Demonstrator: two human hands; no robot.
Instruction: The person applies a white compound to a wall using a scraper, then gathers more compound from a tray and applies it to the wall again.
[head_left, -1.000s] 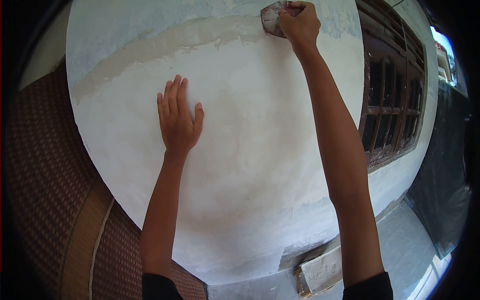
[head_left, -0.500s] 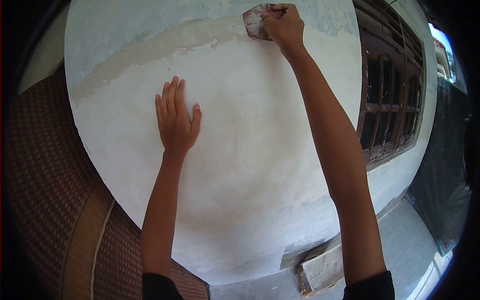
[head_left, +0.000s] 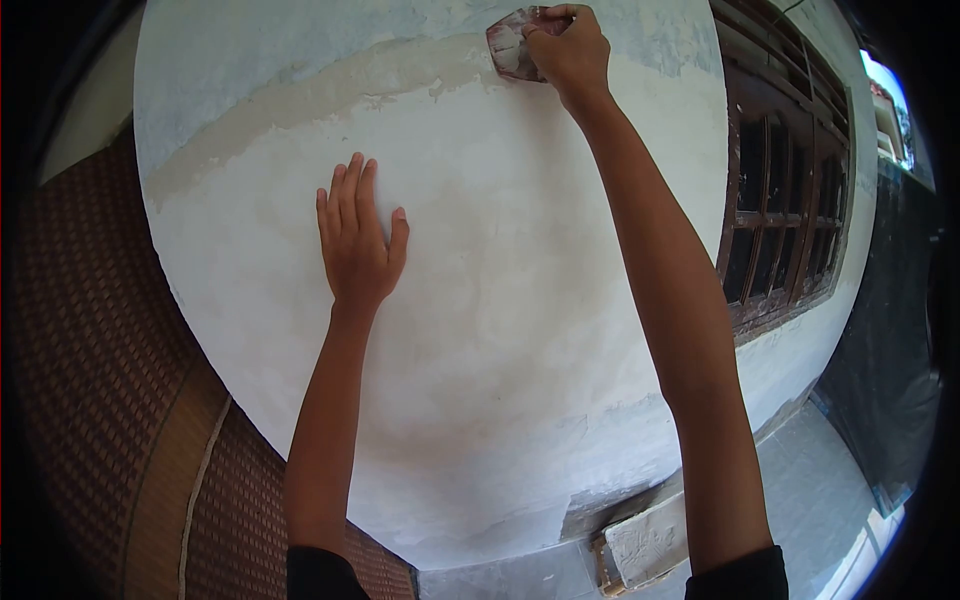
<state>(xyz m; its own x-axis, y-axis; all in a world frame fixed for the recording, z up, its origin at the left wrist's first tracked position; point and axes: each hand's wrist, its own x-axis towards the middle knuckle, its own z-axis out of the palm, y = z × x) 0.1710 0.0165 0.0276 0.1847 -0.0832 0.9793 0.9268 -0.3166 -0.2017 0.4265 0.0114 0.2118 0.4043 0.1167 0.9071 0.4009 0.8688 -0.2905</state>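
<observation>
My right hand [head_left: 572, 55] grips a reddish-brown putty scraper [head_left: 513, 45] smeared with white filler, up at the top of the view. The scraper lies against the wall [head_left: 480, 250], at the right end of a damp-looking beige band of filler [head_left: 340, 95]. Lower and to the left, my left hand [head_left: 360, 250] rests flat on the white part of the wall, fingers stretched upward and thumb apart, holding nothing. Above the band the wall is pale blue-grey and patchy.
A dark wooden window [head_left: 780, 210] with panes is set in the wall at right. A plaster-covered board [head_left: 650, 545] lies on the grey tiled floor [head_left: 820, 480]. Brown woven matting [head_left: 90, 350] runs along the left, and a black sheet [head_left: 880, 340] hangs at far right.
The left hand appears slightly further right in the view, along with a small shift of the wall and window. The right hand and scraper are nearly where they were.
</observation>
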